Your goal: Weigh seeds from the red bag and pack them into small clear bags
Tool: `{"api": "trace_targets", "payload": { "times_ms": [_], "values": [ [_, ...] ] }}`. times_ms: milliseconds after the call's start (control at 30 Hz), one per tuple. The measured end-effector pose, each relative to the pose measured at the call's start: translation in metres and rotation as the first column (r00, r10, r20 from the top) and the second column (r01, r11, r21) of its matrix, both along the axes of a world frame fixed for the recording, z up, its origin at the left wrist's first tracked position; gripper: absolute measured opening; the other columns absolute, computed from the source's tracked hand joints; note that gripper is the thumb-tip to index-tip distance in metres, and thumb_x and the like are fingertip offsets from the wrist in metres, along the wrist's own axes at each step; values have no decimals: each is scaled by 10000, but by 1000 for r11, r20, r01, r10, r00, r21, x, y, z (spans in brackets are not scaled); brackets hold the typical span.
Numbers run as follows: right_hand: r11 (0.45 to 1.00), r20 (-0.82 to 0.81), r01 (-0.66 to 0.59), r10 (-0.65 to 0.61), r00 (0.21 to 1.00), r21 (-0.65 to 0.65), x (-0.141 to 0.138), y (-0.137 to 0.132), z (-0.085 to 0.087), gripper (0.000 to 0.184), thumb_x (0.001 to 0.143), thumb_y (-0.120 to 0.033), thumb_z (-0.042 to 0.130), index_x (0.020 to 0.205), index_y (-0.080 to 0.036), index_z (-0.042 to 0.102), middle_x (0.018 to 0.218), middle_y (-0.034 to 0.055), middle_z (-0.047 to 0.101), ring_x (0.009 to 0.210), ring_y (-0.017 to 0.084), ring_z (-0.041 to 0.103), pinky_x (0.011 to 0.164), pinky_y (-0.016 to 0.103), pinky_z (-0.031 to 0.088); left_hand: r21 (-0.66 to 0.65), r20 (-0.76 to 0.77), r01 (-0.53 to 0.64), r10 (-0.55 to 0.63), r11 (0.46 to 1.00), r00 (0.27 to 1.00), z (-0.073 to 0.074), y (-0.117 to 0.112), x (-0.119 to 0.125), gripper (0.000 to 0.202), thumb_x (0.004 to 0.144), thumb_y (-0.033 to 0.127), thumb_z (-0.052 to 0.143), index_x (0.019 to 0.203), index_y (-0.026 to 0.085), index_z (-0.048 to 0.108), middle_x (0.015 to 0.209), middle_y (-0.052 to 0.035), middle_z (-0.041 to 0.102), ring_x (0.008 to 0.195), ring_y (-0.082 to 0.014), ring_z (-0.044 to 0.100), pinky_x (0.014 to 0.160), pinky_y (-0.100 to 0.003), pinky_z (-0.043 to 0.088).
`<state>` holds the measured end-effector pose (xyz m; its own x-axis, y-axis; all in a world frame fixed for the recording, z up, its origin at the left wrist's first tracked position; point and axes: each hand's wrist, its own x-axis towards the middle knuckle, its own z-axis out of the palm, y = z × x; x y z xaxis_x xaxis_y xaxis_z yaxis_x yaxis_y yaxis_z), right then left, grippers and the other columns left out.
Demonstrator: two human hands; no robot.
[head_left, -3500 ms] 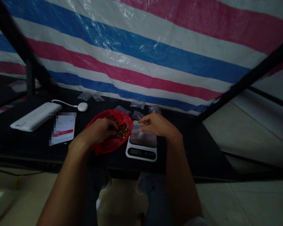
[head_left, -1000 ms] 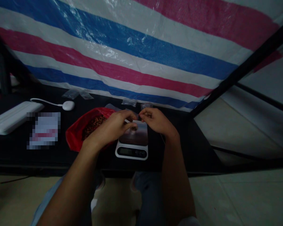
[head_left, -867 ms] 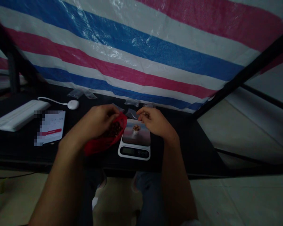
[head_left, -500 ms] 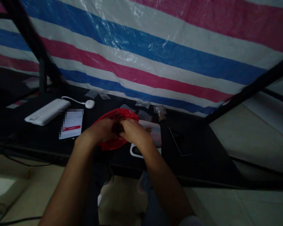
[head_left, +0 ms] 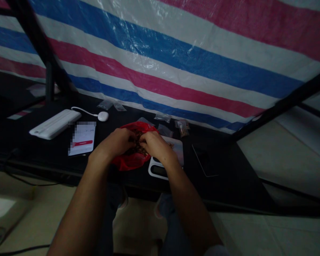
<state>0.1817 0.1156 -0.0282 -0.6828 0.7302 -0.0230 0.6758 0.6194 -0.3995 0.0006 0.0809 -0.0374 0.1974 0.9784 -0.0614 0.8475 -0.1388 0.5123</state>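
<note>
A red plastic bag (head_left: 130, 164) lies spread open on the black table, filled with small brown dried pieces (head_left: 139, 146). From the left side my left hand (head_left: 124, 139) reaches into it, fingers curled down among the pieces. My right hand (head_left: 155, 143) comes in from the right with its fingertips pinched together in the same heap. What either hand holds is too small and dark to make out. Partly under my right wrist is a white digital scale (head_left: 158, 171), with a few brown pieces (head_left: 171, 145) on its pan.
At the left lie a white power bank-like block (head_left: 54, 124), a lit phone (head_left: 82, 138) and a round white puck on a cable (head_left: 103, 116). Clear small bags (head_left: 162, 117) line the back, one filled bag (head_left: 183, 128) among them. A dark flat device (head_left: 205, 160) lies right. Striped sheeting (head_left: 176, 67) hangs behind.
Both hands have drawn back slightly from deep in the heap, so more brown pieces show between them. My right hand has shifted a little right. More of the scale's display is visible.
</note>
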Motion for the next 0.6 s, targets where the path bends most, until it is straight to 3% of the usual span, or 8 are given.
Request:
{"api": "trace_targets", "payload": {
  "times_ms": [167,300,467,600],
  "values": [
    [1000,-85,29,-29,996,-4,14,2,12,179,939,-105,636,899,-160,802,918,111,792,864,212,709,776,297,449,-19,-59,-14,13,1000,998,5,-1,1,303,866,239,598,1063,246,828,1019,-66,823,929,-253,757,808,-292,527],
    [998,-156,68,-67,986,1,42,0,31,208,927,-79,620,908,-167,809,962,92,803,879,192,714,788,278,464,-59,-75,-19,15,998,997,7,0,3,281,871,220,625,1057,243,835,1054,-58,822,950,-235,754,865,-279,526],
    [974,-91,202,-211,973,-99,78,-4,48,236,884,-37,610,779,-154,786,792,62,789,755,170,709,707,256,473,-64,-61,-28,24,998,998,5,1,3,300,875,215,642,1111,245,825,1116,-46,817,999,-234,756,884,-261,527],
    [968,-50,226,-232,971,-109,87,-5,47,227,850,-19,650,738,-163,785,819,63,804,781,173,721,732,259,488,-103,-44,0,-4,995,999,-1,4,6,326,862,190,661,1153,227,804,1177,-56,804,1068,-229,747,912,-245,520]
  ]
}}
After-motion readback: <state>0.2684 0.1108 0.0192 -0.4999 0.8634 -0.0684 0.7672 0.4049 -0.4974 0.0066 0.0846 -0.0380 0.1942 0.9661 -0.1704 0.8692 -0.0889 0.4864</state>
